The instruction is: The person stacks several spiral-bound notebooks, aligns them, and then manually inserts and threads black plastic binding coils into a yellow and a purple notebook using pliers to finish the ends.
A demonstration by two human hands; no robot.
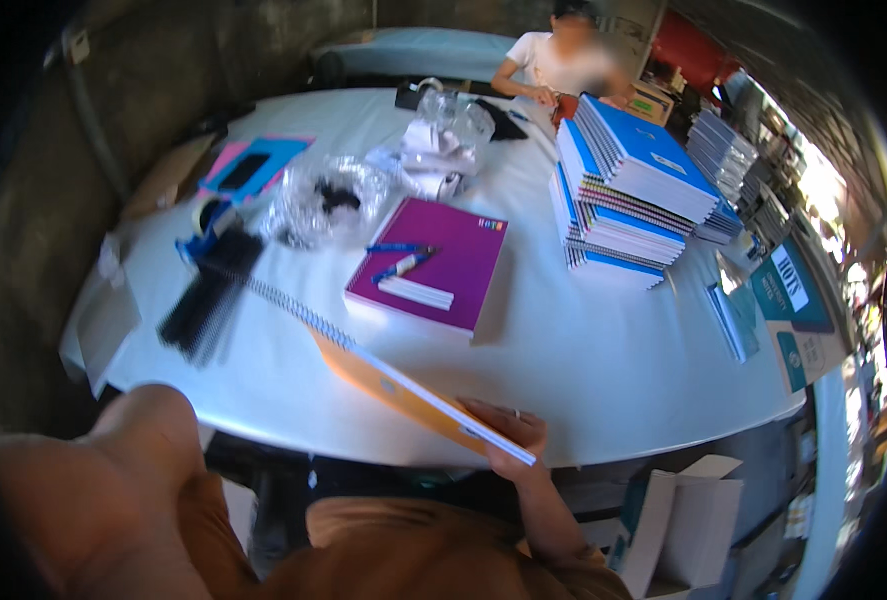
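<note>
Notebook (404, 385) in orange cover, clamped at its lower corner in my right hand (509, 435), long axis running toward ten o'clock, spiral end over the table (584, 370); my left hand stays unseen, forearm at eight o'clock.

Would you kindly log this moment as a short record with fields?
right hand: grips the lower corner of an orange spiral notebook, held tilted over the table edge
left hand: out of sight; only the forearm shows
white table: purple notebook with pens on it, stack of blue spiral notebooks, black binding combs, clear plastic bags
far side: another person seated
</note>
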